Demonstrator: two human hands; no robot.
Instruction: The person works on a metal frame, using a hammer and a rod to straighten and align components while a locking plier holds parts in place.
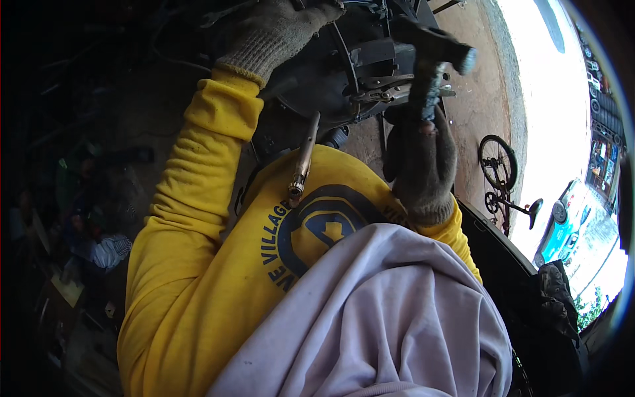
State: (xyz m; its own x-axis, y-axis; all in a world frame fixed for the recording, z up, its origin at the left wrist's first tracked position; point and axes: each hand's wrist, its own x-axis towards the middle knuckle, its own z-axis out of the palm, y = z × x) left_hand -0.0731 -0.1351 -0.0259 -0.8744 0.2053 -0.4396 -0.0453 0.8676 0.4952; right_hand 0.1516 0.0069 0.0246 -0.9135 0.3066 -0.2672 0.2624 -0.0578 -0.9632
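My right hand (426, 162), in a dark knit glove, is closed round the handle of a hammer (436, 49). The hammer's head is raised at the upper right, slightly blurred. My left hand (281, 33), in a grey-brown knit glove, lies on a dark metal assembly (311, 83). Its fingers look curled at the upper edge, partly cut off, and what they grip cannot be made out. Locking pliers (387, 92) are clamped on the assembly, close to the hammer. A second metal tool, resembling locking pliers (304, 162), points toward my yellow shirt.
A wrench (221, 13) shows in the dark upper left. A bicycle (499, 169) is on the brown ground to the right. Farther off, a blue and white vehicle (562, 221) stands in bright light. Cluttered objects sit in shadow at the left.
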